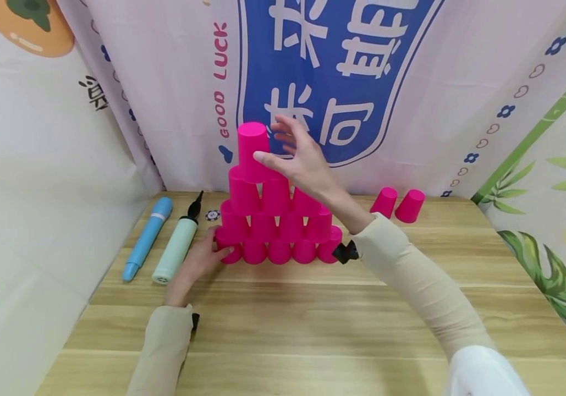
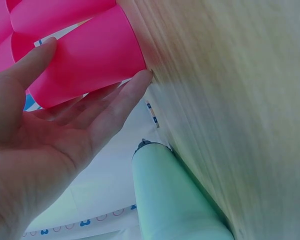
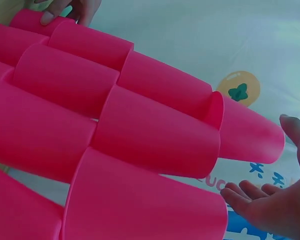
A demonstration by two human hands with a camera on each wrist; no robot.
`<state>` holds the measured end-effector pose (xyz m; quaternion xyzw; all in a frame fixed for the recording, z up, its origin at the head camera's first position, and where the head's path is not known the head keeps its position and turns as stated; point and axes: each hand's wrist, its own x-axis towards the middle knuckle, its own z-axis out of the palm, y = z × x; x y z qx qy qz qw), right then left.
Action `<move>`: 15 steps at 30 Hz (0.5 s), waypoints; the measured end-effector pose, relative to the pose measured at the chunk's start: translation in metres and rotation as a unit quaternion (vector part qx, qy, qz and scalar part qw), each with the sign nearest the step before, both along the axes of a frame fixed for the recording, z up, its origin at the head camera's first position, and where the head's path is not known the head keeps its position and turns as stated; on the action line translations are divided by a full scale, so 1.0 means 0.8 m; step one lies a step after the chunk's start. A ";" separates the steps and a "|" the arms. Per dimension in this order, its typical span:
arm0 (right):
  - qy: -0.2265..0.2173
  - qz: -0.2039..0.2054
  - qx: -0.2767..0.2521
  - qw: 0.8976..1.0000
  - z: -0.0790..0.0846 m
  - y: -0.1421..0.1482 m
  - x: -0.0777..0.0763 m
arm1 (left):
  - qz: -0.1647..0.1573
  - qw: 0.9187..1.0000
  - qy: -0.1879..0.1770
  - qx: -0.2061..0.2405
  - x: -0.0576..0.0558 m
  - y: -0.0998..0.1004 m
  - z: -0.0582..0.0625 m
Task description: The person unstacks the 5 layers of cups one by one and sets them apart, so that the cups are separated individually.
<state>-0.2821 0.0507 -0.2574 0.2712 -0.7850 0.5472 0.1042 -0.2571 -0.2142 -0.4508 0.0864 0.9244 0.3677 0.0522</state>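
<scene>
Pink cups [image 1: 275,225] stand upside down in a stepped stack, with several in the bottom rows. A single top cup [image 1: 250,146] sits over the left and middle cups of the row of three. My right hand [image 1: 305,159] is beside this top cup, fingers spread and thumb close to its side; in the right wrist view, a gap shows between the hand [image 3: 280,205] and the cup [image 3: 252,131]. Low on the left, my left hand [image 1: 201,256] holds the bottom row's end cup [image 2: 95,55] between thumb and fingers, partly hiding it.
Two more pink cups [image 1: 384,202] stand at the back right. On the left lie a light-green hand pump [image 1: 176,250] with a black nozzle and a blue tube-shaped object [image 1: 148,239]. A small round chip [image 1: 212,215] lies near the stack. Printed cloth [image 1: 188,110] hangs behind the table.
</scene>
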 end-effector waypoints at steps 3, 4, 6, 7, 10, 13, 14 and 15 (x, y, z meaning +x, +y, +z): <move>-0.003 -0.006 0.002 1.000 -0.002 -0.009 -0.003 | -0.001 1.000 0.000 0.000 0.000 -0.001 0.000; -0.005 -0.006 0.002 1.000 -0.003 -0.011 -0.004 | -0.001 1.000 0.000 0.000 0.000 -0.001 0.000; -0.014 -0.006 0.003 1.000 -0.005 -0.015 -0.004 | -0.003 1.000 -0.001 -0.001 0.000 -0.001 -0.001; -0.019 -0.005 0.006 1.000 -0.006 -0.016 -0.005 | -0.003 1.000 0.000 -0.001 0.000 -0.002 -0.001; -0.023 -0.001 0.009 1.000 -0.009 -0.019 -0.006 | -0.003 1.000 0.002 -0.001 0.000 -0.002 -0.003; -0.015 0.002 0.007 1.000 -0.011 -0.020 -0.006 | -0.001 1.000 0.005 -0.001 -0.001 -0.002 -0.003; -0.012 0.003 0.006 1.000 -0.012 -0.021 -0.006 | -0.001 1.000 0.006 -0.001 -0.001 -0.002 -0.003; -0.008 0.004 0.005 1.000 -0.012 -0.021 -0.006 | 0.000 1.000 0.006 -0.002 -0.001 -0.003 -0.002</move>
